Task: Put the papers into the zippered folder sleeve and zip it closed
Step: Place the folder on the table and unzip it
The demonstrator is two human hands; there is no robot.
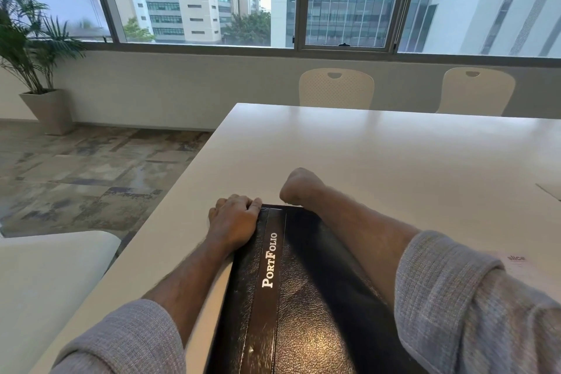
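A dark leather zippered folder (pixel 303 297) marked "PortFolio" lies closed on the white table (pixel 379 155), running away from me. My left hand (pixel 233 222) presses on its far left corner, fingers curled over the edge. At the folder's far end my right hand (pixel 299 187) is bent at the wrist and closed; what its fingers pinch is hidden. My right forearm lies across the folder's right side. A white paper (pixel 520 267) printed "slice" peeks out beside my right sleeve.
Another sheet's corner (pixel 551 190) shows at the table's right edge. Two white chairs (pixel 335 89) stand behind the far side. Left of me sits a white seat (pixel 45 282). A potted palm (pixel 36 48) is in the room's corner.
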